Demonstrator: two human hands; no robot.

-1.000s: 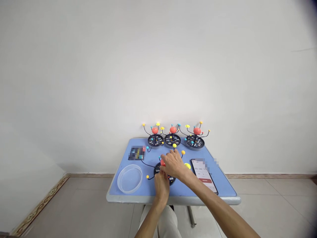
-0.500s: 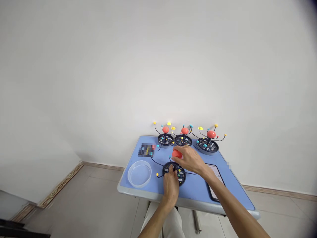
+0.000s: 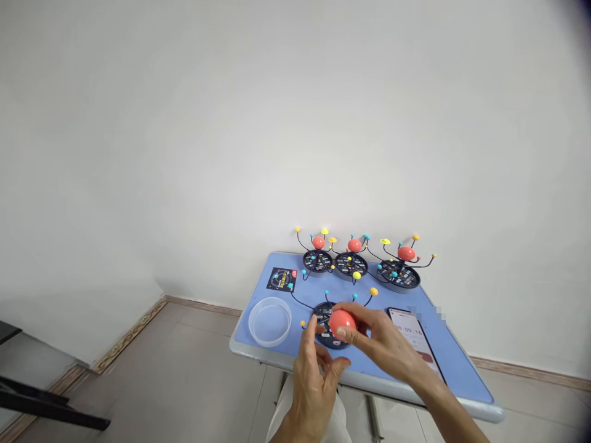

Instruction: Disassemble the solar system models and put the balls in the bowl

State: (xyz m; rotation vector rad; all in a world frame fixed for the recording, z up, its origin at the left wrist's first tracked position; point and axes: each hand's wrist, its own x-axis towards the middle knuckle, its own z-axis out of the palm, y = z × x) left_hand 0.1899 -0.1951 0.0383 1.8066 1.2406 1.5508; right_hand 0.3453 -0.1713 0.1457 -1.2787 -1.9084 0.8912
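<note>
My right hand [image 3: 376, 338] is closed around a red ball [image 3: 342, 323], held over the near solar system model [image 3: 323, 314]. That model has a round black base and thin curved arms tipped with small blue, yellow and orange balls; my hands and the red ball cover part of it. Beside the base's near left side is my left hand [image 3: 316, 375], its fingers spread and nothing in them. Whether the red ball touches the model's centre is hidden.
Three similar models, a left one [image 3: 317, 261], a middle one [image 3: 351, 264] and a right one [image 3: 399, 275], line the table's back edge. A clear round lid [image 3: 270, 322] and a black printed card [image 3: 281, 279] lie left; a phone [image 3: 415, 338] showing a timer lies right.
The red ball has come down and nearer in my right hand. My left hand has drawn back from the base, and its fingers have opened. The view has shifted slightly.
</note>
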